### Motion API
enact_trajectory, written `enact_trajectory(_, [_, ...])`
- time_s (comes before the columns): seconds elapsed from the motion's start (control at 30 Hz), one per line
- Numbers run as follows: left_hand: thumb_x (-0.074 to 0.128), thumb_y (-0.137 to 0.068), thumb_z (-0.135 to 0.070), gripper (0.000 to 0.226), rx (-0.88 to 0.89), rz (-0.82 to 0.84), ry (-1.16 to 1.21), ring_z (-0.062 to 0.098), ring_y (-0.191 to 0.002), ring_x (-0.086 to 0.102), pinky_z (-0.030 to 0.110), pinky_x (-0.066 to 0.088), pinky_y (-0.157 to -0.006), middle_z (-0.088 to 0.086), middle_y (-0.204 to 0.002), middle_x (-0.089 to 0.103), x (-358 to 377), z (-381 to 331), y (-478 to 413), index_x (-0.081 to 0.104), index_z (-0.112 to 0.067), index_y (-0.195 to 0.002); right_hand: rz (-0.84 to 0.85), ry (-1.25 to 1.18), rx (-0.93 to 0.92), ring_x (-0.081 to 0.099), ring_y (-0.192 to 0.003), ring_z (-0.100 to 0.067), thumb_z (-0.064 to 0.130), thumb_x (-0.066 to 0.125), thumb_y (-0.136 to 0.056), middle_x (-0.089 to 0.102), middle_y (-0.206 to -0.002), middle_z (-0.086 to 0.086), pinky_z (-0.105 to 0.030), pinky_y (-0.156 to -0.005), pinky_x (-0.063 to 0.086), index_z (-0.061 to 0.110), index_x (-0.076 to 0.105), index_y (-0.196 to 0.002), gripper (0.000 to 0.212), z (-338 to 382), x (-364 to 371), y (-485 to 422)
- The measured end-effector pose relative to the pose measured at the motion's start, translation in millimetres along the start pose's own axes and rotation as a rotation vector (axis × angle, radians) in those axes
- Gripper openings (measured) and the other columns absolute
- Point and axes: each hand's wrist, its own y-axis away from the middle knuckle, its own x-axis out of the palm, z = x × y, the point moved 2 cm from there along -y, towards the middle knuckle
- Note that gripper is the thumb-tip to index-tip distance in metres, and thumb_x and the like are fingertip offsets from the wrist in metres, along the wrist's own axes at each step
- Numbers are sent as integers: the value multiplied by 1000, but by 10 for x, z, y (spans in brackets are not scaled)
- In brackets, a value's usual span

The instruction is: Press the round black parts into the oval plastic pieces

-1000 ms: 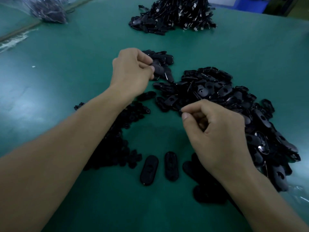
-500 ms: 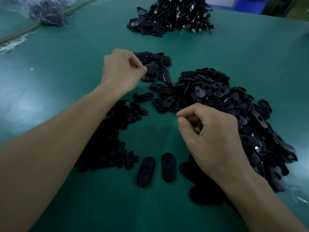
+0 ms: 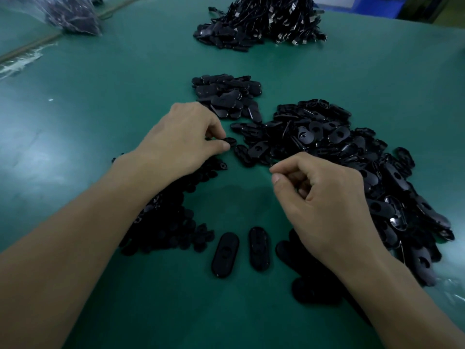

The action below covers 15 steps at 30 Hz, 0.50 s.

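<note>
At frame centre, an oval piece (image 3: 229, 141) is pinched by the left hand (image 3: 181, 139); the right hand (image 3: 324, 205) is curled, contents unclear. Crowded neighbouring ovals (image 3: 242, 154) could be dragged along.

Single view from the head, set high over the near side of the table (image 3: 75, 127), facing forward and down. Wide-angle, taking in the table up to its far edge at the upper right. Very near to both forearms (image 3: 75, 248), entering from the lower corners, with the left hand (image 3: 181, 137) and the right hand (image 3: 324, 197) about mid-frame. Farther away, at the top, a dark heap (image 3: 264, 23) and a plastic bag (image 3: 73, 16).
</note>
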Motion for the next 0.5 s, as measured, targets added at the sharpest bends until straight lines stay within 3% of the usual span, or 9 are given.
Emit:
enact_trajectory(0.07, [69, -93, -34, 18, 75, -1, -71, 8, -76, 52, 26, 43, -72, -16, -81, 50, 7, -19, 16, 77, -19, -98, 6, -2, 2, 57, -72, -3, 15, 67, -92, 59, -72, 18, -14, -62, 47, 21, 70, -87, 8, 7, -2, -1])
enact_trajectory(0.13, [59, -99, -36, 24, 123, -28, -142, 17, -91, 53, 40, 49, -80, -7, -92, 51, 1, -40, 43, 75, -18, -101, 8, 2, 1, 58, -71, -5, 16, 67, -92, 59, -71, 18, -17, -61, 48, 21, 70, -87, 8, 21, -5, 2])
enact_trajectory(0.23, [51, -102, -37, 25, 127, -184, -174, 15, -94, 47, 37, 40, -68, -5, -100, 53, -54, -96, 95, 70, -21, -99, 48, 37, 3, 56, -72, -4, 23, 64, -94, 59, -77, 18, -17, -61, 47, 25, 71, -95, 7, 30, -10, -8])
enact_trajectory(0.3, [47, -104, -37, 25, 123, -308, -144, 16, -91, 49, 35, 36, -65, -6, -97, 55, -96, -141, 139, 65, -21, -97, 168, 151, -10, 52, -82, -1, 35, 57, -96, 55, -90, 19, -15, -70, 43, 30, 66, -117, 24, 53, 15, -30])
enact_trajectory(0.37, [44, -105, -36, 25, 114, -340, -26, 21, -77, 57, 39, 44, -61, -6, -89, 61, -107, -167, 172, 59, -18, -96, 329, 276, -46, 44, -100, -4, 45, 47, -98, 45, -104, 17, -20, -85, 38, 36, 49, -141, 44, 92, 64, -42])
enact_trajectory(0.43, [46, -105, -32, 23, 96, -309, 146, 16, -66, 62, 44, 53, -62, -7, -78, 65, -103, -174, 190, 60, -17, -94, 430, 357, -82, 37, -106, -10, 50, 39, -99, 39, -111, 13, -26, -93, 37, 41, 33, -150, 53, 154, 107, -60])
enact_trajectory(0.5, [51, -103, -29, 20, 78, -295, 238, 5, -65, 64, 30, 54, -65, -11, -72, 65, -96, -181, 199, 64, -19, -91, 470, 416, -109, 36, -102, -13, 52, 32, -100, 37, -111, 8, -31, -94, 40, 45, 25, -153, 54, 208, 140, -85])
